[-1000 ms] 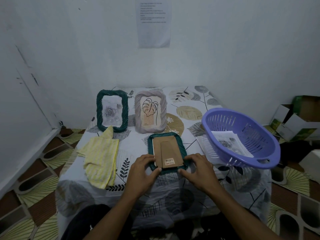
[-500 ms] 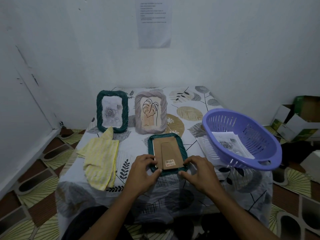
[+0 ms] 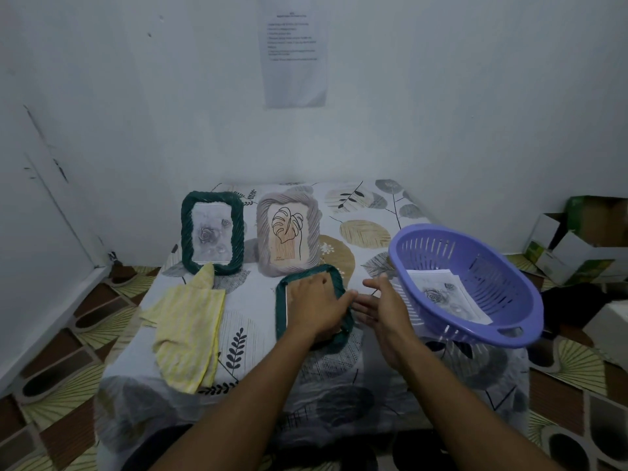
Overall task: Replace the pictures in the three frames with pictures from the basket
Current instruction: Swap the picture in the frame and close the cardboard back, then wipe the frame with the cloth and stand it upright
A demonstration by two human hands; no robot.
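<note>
The room is dim, with a cold bluish-grey cast. The light is soft and even, so shadows stay faint and have no hard edges. Motion blur smears the right hand (image 3: 380, 309) and, less so, the left hand (image 3: 316, 309), and the print on the wall notice (image 3: 295, 52) is too soft to read. Wide-angle distortion bends the floor tiles (image 3: 68, 334) and the wall (image 3: 458, 113) lines toward the edges.

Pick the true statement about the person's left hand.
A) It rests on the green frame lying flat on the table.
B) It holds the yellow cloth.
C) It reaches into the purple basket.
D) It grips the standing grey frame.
A: the left hand lies on the flat green frame, apart from the yellow cloth, the purple basket and the grey frame.
</note>
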